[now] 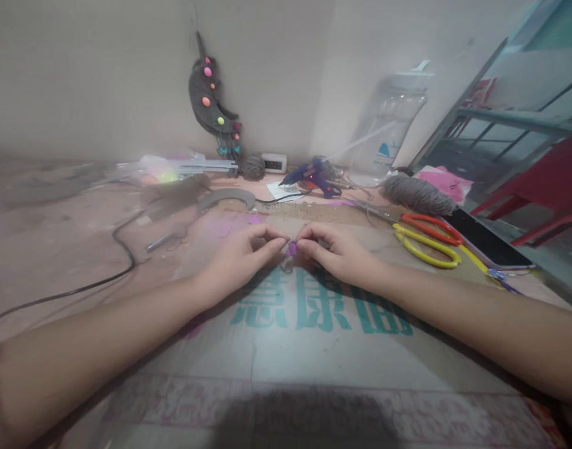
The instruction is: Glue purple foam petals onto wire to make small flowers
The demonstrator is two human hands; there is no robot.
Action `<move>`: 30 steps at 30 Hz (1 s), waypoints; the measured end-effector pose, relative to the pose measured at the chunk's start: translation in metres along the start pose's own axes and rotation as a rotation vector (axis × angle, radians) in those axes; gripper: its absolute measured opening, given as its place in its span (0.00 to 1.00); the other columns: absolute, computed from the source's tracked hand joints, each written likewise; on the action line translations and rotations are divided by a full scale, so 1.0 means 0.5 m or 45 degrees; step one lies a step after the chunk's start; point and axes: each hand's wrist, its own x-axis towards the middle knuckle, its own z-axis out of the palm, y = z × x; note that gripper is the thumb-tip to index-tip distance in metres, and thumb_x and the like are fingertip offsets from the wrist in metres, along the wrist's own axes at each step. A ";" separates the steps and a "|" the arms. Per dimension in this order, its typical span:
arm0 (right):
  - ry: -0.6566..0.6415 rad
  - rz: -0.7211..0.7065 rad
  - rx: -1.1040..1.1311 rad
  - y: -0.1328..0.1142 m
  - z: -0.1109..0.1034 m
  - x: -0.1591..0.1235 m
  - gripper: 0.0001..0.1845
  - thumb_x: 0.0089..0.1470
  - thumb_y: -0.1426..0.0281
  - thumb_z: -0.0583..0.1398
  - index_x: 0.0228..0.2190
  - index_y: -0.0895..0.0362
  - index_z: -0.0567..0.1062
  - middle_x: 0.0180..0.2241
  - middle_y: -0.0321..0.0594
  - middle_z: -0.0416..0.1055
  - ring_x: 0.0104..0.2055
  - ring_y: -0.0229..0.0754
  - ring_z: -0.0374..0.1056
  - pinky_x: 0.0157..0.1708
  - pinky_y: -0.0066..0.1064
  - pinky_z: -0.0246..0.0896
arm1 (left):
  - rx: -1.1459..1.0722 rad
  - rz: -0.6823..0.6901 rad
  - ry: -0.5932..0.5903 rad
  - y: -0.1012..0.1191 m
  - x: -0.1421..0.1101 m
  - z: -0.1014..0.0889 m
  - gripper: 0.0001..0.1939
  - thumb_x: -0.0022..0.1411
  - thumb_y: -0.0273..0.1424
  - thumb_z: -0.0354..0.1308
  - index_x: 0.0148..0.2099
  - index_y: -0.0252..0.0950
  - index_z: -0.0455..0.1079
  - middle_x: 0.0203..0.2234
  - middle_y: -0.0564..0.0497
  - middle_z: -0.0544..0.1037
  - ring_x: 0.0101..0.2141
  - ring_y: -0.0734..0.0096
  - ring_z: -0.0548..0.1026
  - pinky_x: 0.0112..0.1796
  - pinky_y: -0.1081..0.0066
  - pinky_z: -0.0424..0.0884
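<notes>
Between my two hands is a small purple piece (291, 248), too small and blurred to name for certain. My left hand (253, 252) pinches it from the left with thumb and forefinger. From the right, my right hand (335, 249) closes its thumb and fingertips on the other side of it. Both hands hover low over a pale board (267, 355) printed with large green characters. Just behind them lie pink-purple scraps (255, 219). A blue glue gun (310, 176) rests a little farther back, its nozzle pointing left.
Scissors with red and yellow handles (429, 246) lie at right beside a phone (489, 240) and grey yarn (419, 194). A clear bottle (384, 134) stands behind. Glue sticks (206, 166) lie back left, and a black cord (122, 262) crosses the left. A decorated grey crescent (204, 93) hangs on the wall.
</notes>
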 end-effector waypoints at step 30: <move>-0.013 -0.019 -0.018 0.001 0.001 0.001 0.10 0.61 0.68 0.55 0.30 0.58 0.72 0.25 0.34 0.70 0.28 0.35 0.64 0.32 0.27 0.57 | 0.107 0.136 -0.032 0.002 -0.004 -0.005 0.13 0.66 0.39 0.53 0.39 0.37 0.74 0.32 0.52 0.80 0.35 0.69 0.76 0.38 0.72 0.71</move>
